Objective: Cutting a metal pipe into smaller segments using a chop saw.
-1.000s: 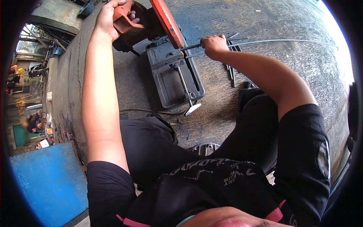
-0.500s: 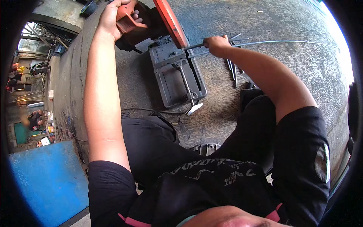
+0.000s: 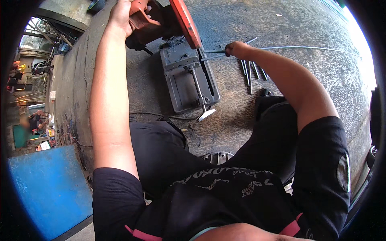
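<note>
My left hand (image 3: 120,19) is wrapped round the orange handle (image 3: 141,18) of a cut-off saw at the top left. The saw's red blade guard (image 3: 186,23) slants down over its grey metal base (image 3: 175,95). On the base sit a fence (image 3: 183,63) and a clamp screw (image 3: 197,83) with a pale crank handle. My right hand (image 3: 238,49), to the right of the guard, is closed round a thin metal rod (image 3: 214,51). A long thin rod (image 3: 305,47) stretches away to the right past that hand; whether it is the same rod is hidden.
Several short cut rods (image 3: 250,76) lie on the floor below my right hand. A dark cable (image 3: 157,115) runs in front of the base near my knees. At the left are a blue panel (image 3: 48,180) and a person (image 3: 37,121) amid clutter.
My right hand has moved a little right and down, away from the guard. More short rods show on the floor below it. My left hand keeps its hold on the handle.
</note>
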`<state>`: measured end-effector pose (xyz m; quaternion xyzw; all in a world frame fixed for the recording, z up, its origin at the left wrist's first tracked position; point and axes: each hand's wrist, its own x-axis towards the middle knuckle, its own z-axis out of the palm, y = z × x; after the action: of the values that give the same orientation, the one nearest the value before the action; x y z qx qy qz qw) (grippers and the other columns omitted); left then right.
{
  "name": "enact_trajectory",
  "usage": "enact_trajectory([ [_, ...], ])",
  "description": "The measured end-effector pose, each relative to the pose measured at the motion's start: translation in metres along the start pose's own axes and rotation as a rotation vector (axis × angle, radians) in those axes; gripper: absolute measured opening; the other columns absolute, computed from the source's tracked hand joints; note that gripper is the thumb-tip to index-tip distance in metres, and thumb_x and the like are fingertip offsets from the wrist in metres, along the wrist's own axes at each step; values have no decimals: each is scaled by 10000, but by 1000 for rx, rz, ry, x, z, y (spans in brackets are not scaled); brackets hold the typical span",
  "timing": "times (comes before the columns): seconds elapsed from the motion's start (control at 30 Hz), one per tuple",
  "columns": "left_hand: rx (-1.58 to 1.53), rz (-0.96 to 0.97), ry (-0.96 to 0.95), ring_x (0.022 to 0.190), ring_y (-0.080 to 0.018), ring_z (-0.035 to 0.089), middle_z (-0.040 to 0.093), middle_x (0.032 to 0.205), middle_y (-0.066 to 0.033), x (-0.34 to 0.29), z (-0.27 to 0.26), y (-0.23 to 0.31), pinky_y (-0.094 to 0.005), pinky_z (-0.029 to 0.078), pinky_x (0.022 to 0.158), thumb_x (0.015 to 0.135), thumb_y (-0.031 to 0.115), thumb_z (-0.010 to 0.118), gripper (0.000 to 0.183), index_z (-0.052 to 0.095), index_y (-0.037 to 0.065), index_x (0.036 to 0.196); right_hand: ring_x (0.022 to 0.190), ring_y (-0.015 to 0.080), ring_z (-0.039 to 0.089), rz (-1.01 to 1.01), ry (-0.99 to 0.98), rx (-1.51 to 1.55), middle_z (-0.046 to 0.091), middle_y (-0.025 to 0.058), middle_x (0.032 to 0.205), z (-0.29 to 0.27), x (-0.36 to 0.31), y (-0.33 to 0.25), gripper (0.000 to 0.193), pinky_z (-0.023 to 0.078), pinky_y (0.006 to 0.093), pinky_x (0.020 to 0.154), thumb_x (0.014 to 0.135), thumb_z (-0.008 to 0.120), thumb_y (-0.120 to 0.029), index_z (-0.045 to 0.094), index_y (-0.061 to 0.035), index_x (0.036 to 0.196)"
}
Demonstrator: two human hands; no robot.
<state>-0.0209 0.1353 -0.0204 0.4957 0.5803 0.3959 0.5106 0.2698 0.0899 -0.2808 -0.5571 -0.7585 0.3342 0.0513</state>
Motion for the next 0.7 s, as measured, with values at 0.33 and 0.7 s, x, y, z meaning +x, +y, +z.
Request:
enact_trajectory([
  [0.33, -25, -5, -78, 692, -262, 597, 568, 805, -130, -3, 1, 1, -604, 547, 717, 840, 287, 526, 357, 547, 8, 1063, 991, 332, 623, 90, 33, -113, 672, 129, 1008, -3, 6, -17, 294, 438, 516, 875, 931, 460, -329, 668, -130, 988],
  [0.7, -15, -12, -57, 665, -268, 600, 556, 812, -132, -4, 1, 1, -601, 549, 709, 838, 289, 517, 430, 517, 1, 1158, 1037, 297, 624, 170, 201, -325, 681, 110, 1039, -6, -8, -57, 260, 335, 521, 963, 912, 459, -255, 650, -165, 1063],
])
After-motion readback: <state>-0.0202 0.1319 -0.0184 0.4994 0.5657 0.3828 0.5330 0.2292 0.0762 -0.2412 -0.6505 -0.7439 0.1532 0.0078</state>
